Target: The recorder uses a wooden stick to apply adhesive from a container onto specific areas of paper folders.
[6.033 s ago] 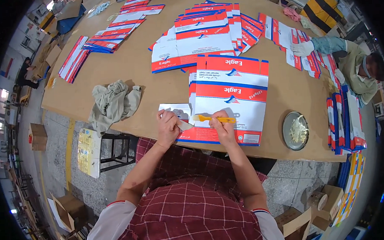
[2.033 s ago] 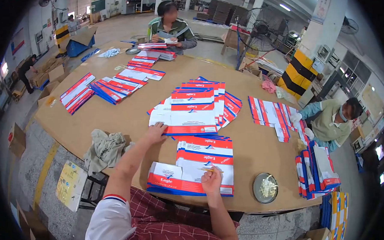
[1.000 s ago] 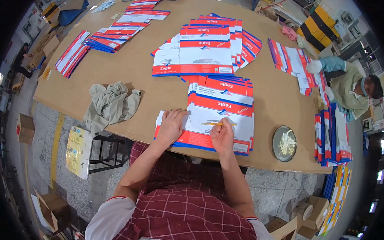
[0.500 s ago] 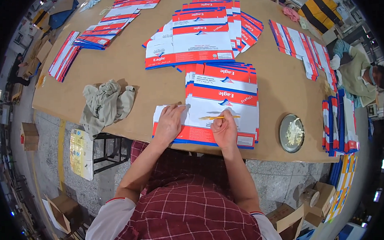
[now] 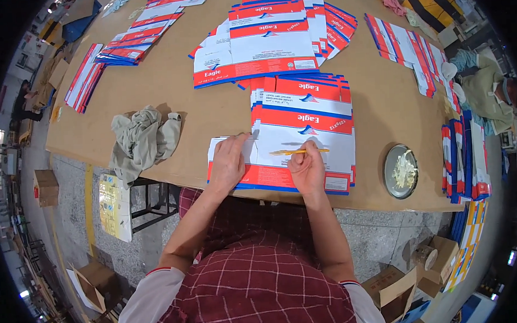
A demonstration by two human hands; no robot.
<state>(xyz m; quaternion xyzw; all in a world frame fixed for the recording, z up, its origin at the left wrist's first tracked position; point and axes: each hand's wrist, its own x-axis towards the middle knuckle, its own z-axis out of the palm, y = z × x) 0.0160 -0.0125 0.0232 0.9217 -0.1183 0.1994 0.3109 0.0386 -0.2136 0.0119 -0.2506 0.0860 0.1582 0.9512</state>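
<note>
Right hand [image 5: 306, 168]: clenched around a thin yellow stick [image 5: 299, 151], which lies nearly level with its tip pointing to the person's left, over the white band of the top sheet. Left hand [image 5: 228, 163]: released, palm down, fingers spread flat on the left flap of that sheet, grasping nothing.

The sheet in hand is the top one of a stack of flat printed carton blanks [image 5: 303, 133], red, white and blue, lying at the near edge of the table [image 5: 168, 79], directly in front of the person.

Step in hand, as judged: the stick is being drawn along the sheet while the left hand pins it down, probably to spread paste from the round dish [image 5: 400, 171] just right of the stack. The next move calls for steady downward pressure from the left hand and an even stroke along the flap edge.

Limits of view:
- The stick's tip and any paste on it are too small to make out.
- The dish contents are pale and unclear.
- The right hand covers part of the sheet's lower band.
- A crumpled grey cloth [image 5: 142, 140] lies left of the stack, apart from it.
</note>
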